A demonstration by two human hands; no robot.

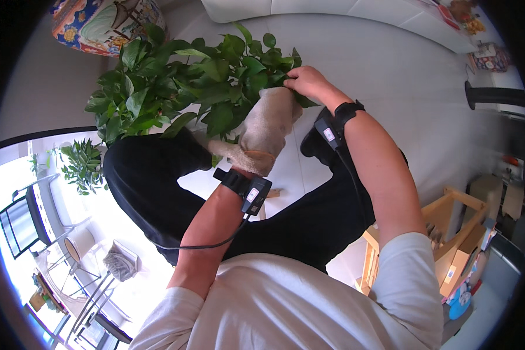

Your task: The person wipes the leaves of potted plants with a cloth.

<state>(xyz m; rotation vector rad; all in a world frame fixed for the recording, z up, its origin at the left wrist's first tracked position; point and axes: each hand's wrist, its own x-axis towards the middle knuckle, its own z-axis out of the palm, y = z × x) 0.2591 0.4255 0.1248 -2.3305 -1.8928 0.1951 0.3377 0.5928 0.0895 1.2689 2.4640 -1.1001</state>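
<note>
A bushy potted plant with broad green leaves, pothos-like [218, 70], spreads in front of me. My left hand [269, 118] is covered by a beige terry cloth mitt [262, 131], with an orange-edged cuff near the wrist. The mitt reaches in against the leaves at the plant's near right side; the fingers inside are hidden. Just beyond its tip, my right hand [308, 81] is bare, thumb and fingers pinched at a leaf on the plant's right edge. Both wrists carry black strapped devices with cables.
A colourful painted ceramic vessel [113, 26] stands behind the plant at upper left. My black-trousered legs are bent on either side of the plant's near edge. A wooden frame [463, 199] stands at right. A white low cabinet [306, 6] runs along the far side.
</note>
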